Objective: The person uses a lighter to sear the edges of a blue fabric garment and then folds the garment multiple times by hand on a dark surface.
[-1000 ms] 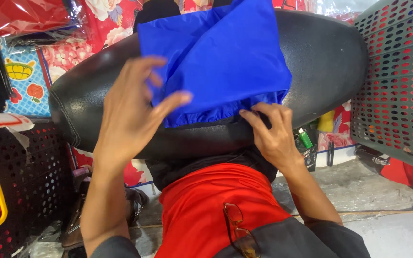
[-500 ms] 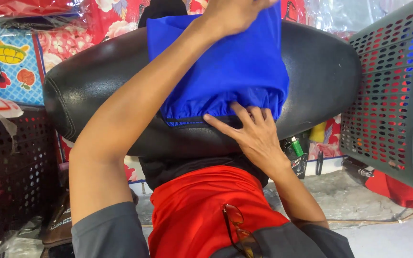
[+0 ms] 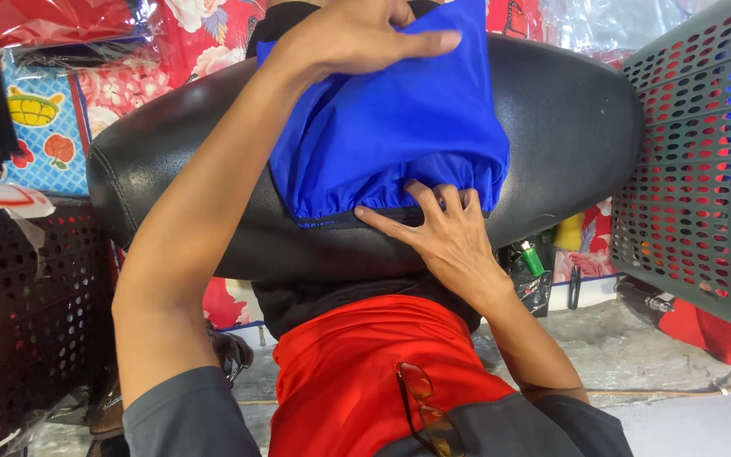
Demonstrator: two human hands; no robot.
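Reaching farther than a moment earlier, the left hand (image 3: pixel 357 38) now lies across the far end of one blue garment (image 3: pixel 391 127), where before it hovered with spread fingers above the near edge. Only the head camera shows this.

One black padded seat (image 3: pixel 568 127) carries the garment, which lies folded directly under both hands. Two hands are in view, both the person's own.

The left arm stretches forward across the seat, palm down, fingers together and pressing flat on the cloth; it does not look closed around anything. The right hand (image 3: pixel 446 237) sits nearer the body, fingers spread, their tips touching the gathered elastic hem of the garment, resting rather than gripping.

One grey perforated basket (image 3: pixel 695 169) stands beyond the right hand. One black perforated crate (image 3: pixel 27 313) sits outside the left arm. One green lighter (image 3: pixel 533 258) lies just past the right wrist.
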